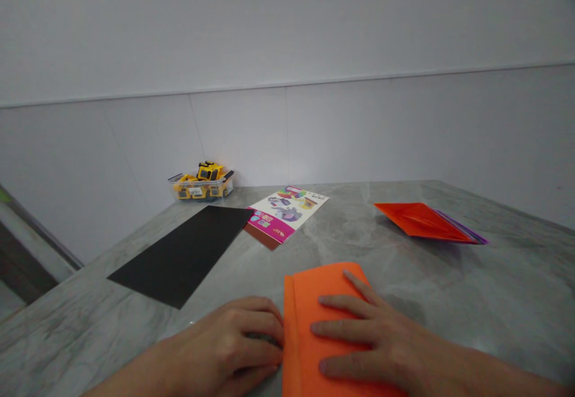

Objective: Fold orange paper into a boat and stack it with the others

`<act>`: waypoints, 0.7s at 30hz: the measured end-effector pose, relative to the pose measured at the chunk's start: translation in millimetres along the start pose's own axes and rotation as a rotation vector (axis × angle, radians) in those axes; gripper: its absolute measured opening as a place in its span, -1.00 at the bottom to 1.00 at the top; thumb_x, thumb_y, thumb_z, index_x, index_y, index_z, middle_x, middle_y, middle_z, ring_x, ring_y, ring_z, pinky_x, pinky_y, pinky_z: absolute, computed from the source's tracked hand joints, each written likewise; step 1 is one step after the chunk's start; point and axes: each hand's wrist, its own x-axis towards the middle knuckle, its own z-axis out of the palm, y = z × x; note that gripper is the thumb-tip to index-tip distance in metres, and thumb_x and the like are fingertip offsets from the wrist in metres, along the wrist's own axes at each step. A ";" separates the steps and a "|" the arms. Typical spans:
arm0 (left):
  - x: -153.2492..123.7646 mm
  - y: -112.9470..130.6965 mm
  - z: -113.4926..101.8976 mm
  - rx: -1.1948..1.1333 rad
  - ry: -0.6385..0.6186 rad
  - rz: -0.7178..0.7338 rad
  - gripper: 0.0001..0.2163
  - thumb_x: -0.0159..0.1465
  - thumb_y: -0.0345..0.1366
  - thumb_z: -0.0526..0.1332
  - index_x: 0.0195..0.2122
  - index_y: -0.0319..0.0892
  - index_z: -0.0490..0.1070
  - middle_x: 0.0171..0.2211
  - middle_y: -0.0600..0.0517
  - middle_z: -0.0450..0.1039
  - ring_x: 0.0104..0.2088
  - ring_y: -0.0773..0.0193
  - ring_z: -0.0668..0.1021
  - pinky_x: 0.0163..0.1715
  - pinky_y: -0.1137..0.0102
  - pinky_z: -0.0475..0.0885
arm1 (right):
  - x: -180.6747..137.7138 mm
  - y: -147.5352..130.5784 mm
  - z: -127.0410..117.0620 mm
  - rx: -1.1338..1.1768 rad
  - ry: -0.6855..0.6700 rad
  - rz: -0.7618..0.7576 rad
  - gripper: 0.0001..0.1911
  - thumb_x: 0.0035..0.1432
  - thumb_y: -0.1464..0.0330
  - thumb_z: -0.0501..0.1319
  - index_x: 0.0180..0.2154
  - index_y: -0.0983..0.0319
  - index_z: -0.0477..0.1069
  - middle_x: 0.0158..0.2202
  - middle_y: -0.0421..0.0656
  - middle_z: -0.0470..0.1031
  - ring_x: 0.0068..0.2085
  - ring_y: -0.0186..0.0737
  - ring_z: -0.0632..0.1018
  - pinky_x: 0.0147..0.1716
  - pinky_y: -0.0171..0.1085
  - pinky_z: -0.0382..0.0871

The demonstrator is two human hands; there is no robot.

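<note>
Orange paper (305, 301), matte, one narrow creased strip down its left side, far edge slightly uneven; we can't confirm how many layers. Our right hand (381, 331) lies on top of it, fingers spread, palm down. Our left hand (245, 337) is curled against the paper's left edge; can't tell whether it's pinching, fingertips and thumb are partly hidden. So the paper sits under the right, just right of the left. Its near end runs out of frame, and the right hand and forearm cover much of its right side. Farther out on the grey marbled table (350, 235): black sheet (188, 253) to our left, booklet (287, 211) overlapping a brown sheet (263, 236), print too small for us to read, red-topped paper stack (422, 220) to our right.
</note>
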 end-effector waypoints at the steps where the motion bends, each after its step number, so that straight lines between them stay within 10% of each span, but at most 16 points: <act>1: 0.0 -0.1 0.6 0.007 -0.001 -0.003 -0.72 0.28 -0.50 0.07 -0.09 -0.13 0.49 -0.17 -0.14 0.53 -0.10 0.08 0.50 -0.09 0.22 0.43 | -0.6 2.4 1.7 0.007 -0.005 0.004 -0.55 0.18 0.26 0.19 0.12 0.05 0.38 0.14 -0.09 0.40 0.23 0.21 0.27 0.21 0.32 -0.16; 17: 0.0 -4.8 1.7 0.029 0.039 -0.011 -0.77 0.28 -0.44 0.15 -0.10 -0.08 0.51 0.08 -0.08 0.45 0.08 0.06 0.46 0.09 0.17 0.38 | 3.7 13.2 10.2 -0.010 -0.080 -0.047 -0.51 0.18 0.22 0.17 0.14 0.14 0.32 0.22 -0.05 0.30 0.25 0.09 0.25 0.23 0.25 -0.12; 21: 1.6 -1.6 0.5 0.025 0.042 -0.025 -0.70 0.29 -0.46 0.14 0.01 -0.07 0.44 0.06 -0.01 0.49 0.08 0.07 0.49 0.17 0.14 0.32 | 1.9 17.0 22.1 -0.087 0.094 -0.029 -0.65 0.18 0.27 0.15 -0.01 0.18 0.45 0.08 -0.02 0.46 0.19 0.06 0.35 0.23 0.20 0.00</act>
